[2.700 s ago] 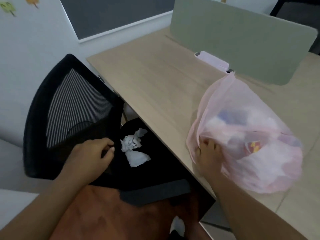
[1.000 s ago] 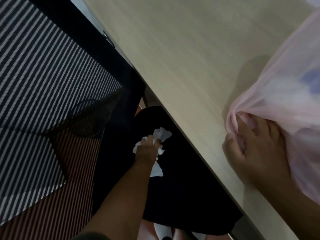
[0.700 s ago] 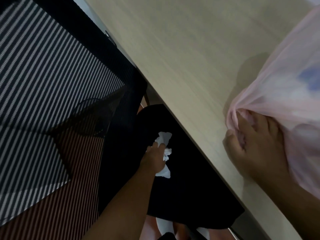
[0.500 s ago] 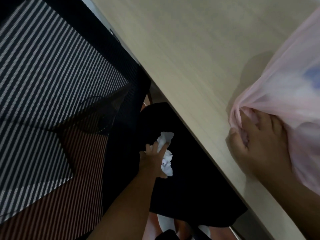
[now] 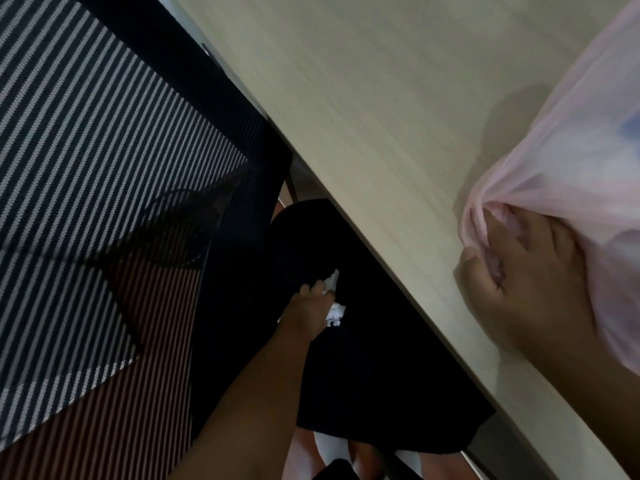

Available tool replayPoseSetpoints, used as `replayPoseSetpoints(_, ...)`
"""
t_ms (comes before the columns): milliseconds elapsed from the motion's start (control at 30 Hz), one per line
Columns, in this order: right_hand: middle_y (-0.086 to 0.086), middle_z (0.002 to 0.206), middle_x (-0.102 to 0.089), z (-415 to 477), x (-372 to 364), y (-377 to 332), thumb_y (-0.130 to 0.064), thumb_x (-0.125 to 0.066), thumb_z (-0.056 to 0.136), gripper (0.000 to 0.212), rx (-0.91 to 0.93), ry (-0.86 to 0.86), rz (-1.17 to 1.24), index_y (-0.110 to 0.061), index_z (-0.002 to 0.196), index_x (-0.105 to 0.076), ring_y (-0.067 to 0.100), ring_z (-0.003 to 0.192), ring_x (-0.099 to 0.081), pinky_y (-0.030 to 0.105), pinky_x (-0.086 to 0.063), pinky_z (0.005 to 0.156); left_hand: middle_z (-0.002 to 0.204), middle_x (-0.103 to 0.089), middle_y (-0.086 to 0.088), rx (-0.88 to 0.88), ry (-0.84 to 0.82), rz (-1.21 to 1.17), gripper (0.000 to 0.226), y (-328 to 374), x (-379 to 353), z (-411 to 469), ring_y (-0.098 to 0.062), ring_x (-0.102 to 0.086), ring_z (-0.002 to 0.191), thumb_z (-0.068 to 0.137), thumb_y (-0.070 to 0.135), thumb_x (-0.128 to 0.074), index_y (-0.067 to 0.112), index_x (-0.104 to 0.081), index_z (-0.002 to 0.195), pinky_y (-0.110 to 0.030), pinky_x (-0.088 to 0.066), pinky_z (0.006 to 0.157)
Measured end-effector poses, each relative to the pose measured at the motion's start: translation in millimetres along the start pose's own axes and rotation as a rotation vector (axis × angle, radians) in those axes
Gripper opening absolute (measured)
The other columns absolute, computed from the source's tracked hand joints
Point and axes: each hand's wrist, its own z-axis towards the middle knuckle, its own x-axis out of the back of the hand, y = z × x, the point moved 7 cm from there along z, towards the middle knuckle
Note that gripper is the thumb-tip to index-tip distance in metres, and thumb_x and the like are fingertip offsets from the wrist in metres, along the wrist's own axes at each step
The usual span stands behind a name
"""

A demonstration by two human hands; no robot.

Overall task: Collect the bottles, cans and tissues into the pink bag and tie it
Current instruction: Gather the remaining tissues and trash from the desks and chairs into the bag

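Note:
Crumpled white tissues [image 5: 335, 311] are gathered in my left hand [image 5: 310, 310], which grips them low over the black chair seat [image 5: 374, 368] under the desk edge. The translucent pink bag [image 5: 568, 157] lies on the desk at the right, with pale and bluish things dimly showing inside. My right hand [image 5: 519, 275] holds the bunched rim of the bag near the desk's front edge. Most of the bag runs out of frame to the right.
The light wooden desk [image 5: 363, 98] fills the upper middle; its front edge runs diagonally down to the right. A black mesh chair back [image 5: 104, 168] stands close on the left. Reddish floor [image 5: 145, 393] shows through the mesh.
My left hand reached down from the chair back to the seat, closed round the tissues and bunched them up. The view has dropped closer to the desk. My right hand kept its hold on the bag.

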Motion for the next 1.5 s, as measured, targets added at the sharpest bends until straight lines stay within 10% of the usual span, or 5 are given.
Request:
replayPoseSetpoints(367, 0.013, 0.129, -0.054, -1.2, 4.5, 3.4, -0.023, -0.044, 0.087, 0.044, 0.069, 0.124, 0.012, -0.012, 0.125, -0.06, 0.036, 0.117, -0.045, 0.043, -0.032, 0.102, 0.142, -0.039, -0.013, 0.083, 0.119, -0.449, 0.074, 7.5, 48.5, -24.2, -0.031, -0.041, 0.127, 0.098, 0.025, -0.054, 0.014, -0.011, 0.158, -0.041, -0.041, 0.104)
replayPoseSetpoints(533, 0.013, 0.111, -0.065, -2.4, 6.6, 10.6, -0.014, -0.046, 0.088, 0.03, 0.111, 0.169, 0.123, -0.008, 0.109, -0.066, 0.035, 0.105, -0.056, 0.037, -0.035, 0.096, 0.122, -0.05, -0.01, 0.046, 0.27, -0.657, 0.056, 8.0, 84.7, -68.6, -0.026, -0.057, 0.108, 0.093, 0.029, -0.051, 0.018, -0.033, 0.144, -0.032, -0.053, 0.086)
replayPoseSetpoints(967, 0.002, 0.093, -0.057, -117.6, 144.2, 92.6, -0.017, -0.031, 0.103, 0.022, -0.515, 0.481, 0.656, -0.008, 0.108, -0.05, 0.022, 0.084, -0.051, 0.03, -0.036, 0.075, 0.092, -0.059, -0.015, 0.04, 0.673, -0.789, 0.005, 89.4, 242.6, -191.5, -0.031, -0.06, 0.087, 0.09, 0.0, -0.053, 0.003, -0.052, 0.086, -0.029, -0.044, 0.074)
replayPoseSetpoints(1367, 0.003, 0.088, -0.058, -197.1, 246.5, 163.2, -0.021, -0.034, 0.103, 0.021, -0.537, 0.582, 0.698, -0.014, 0.107, -0.052, 0.025, 0.08, -0.052, 0.032, -0.036, 0.068, 0.091, -0.068, -0.014, -0.284, -0.084, -0.969, 0.027, 336.1, 301.2, -215.2, -0.023, -0.064, 0.066, 0.089, 0.012, -0.046, 0.013, -0.062, 0.11, -0.03, -0.055, 0.057)
replayPoseSetpoints(1500, 0.005, 0.089, -0.063, -216.6, 258.7, 179.1, -0.024, -0.034, 0.103, 0.018, -0.605, 0.663, 0.679, -0.016, 0.1, -0.051, 0.028, 0.081, -0.058, 0.035, -0.042, 0.066, 0.107, -0.069, -0.007, -0.25, 0.118, -0.96, 0.038, 368.2, 311.7, -182.0, -0.027, -0.068, 0.093, 0.088, 0.033, -0.059, 0.015, -0.057, 0.121, -0.044, -0.057, 0.086)
